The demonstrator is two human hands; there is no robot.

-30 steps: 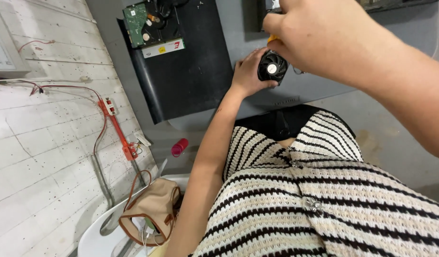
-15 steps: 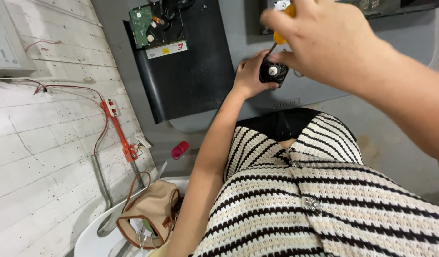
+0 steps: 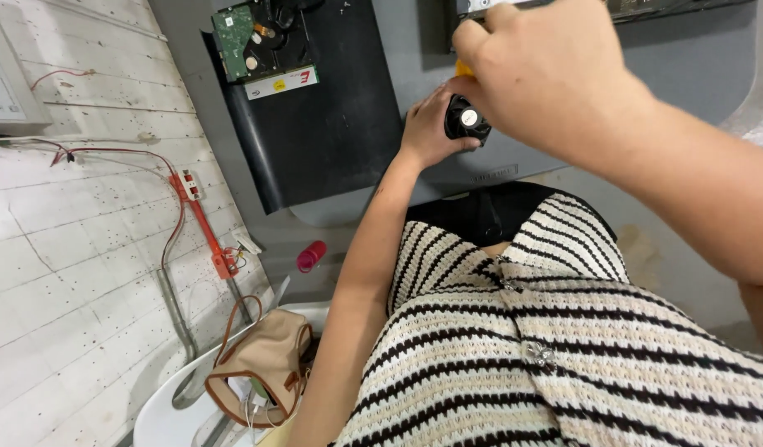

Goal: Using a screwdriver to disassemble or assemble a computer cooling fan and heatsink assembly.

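Seen from above, our left hand (image 3: 429,128) grips a small round black fan (image 3: 467,121) against the grey surface (image 3: 688,58), fingers curled around its left edge, while our right hand (image 3: 551,70) is closed in a fist over a yellow-handled tool (image 3: 464,68) just at twelve o'clock of the fan. At nine o'clock of the fan lies a black mat (image 3: 323,124) carrying a bare green circuit board (image 3: 237,33). Toward seven o'clock, well apart, a pink cylinder (image 3: 310,256) lies on the floor, with a tan handbag (image 3: 261,368) on a white chair (image 3: 162,414) below.
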